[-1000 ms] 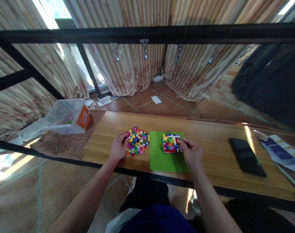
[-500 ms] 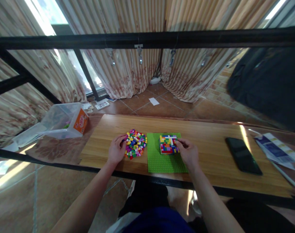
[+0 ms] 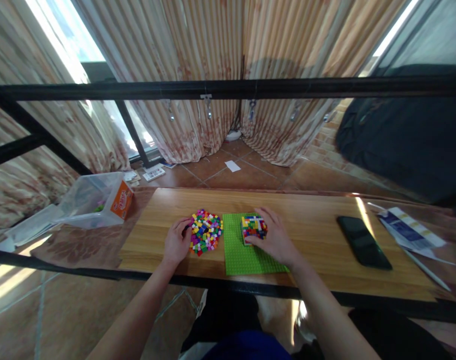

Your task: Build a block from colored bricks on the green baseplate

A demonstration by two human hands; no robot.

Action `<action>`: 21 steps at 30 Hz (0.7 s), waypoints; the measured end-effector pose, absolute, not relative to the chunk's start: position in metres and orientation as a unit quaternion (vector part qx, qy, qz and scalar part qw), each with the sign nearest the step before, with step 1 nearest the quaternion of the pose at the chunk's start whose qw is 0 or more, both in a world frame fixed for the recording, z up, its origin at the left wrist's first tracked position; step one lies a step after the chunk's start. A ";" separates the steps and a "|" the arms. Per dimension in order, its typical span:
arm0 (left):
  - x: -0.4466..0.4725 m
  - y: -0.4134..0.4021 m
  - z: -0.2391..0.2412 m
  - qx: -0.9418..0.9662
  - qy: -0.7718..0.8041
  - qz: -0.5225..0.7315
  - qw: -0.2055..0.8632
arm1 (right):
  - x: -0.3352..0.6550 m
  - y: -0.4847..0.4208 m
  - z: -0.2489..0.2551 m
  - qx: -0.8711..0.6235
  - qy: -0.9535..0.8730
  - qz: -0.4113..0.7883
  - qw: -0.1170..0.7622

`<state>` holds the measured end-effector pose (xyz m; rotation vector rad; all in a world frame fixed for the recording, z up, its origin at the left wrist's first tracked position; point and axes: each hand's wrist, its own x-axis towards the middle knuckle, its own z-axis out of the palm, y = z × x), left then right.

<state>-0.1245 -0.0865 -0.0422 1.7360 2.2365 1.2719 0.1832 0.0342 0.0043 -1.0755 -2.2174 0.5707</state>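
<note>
A square block of multicoloured building bricks sits on a green baseplate. Its right side is covered by my right hand, whose thumb lies at the near edge and fingers at the far edge, gripping it from both sides. Left of the plate is a loose pile of small coloured bricks. My left hand rests at the pile's left border with its fingers curled and thumb close to the index finger; whatever is between the fingertips is too small to make out.
On the wooden table a black phone lies to the right, beside printed papers. A clear plastic bin with an orange label stands left of the table. A black metal bar crosses beyond the table.
My right hand has gone from a pinch at the block's right part to a wide grasp across it. My left hand stays beside the pile. The camera view has shifted slightly.
</note>
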 end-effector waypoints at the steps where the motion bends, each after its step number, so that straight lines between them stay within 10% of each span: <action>1: -0.124 -0.086 -0.042 0.558 0.721 0.410 0.019 | 0.181 0.033 0.006 -0.389 -0.859 0.200 0.267; 21: -0.119 -0.087 -0.041 0.551 0.725 0.412 0.016 | 0.116 -0.009 0.017 -0.329 -0.917 0.135 0.180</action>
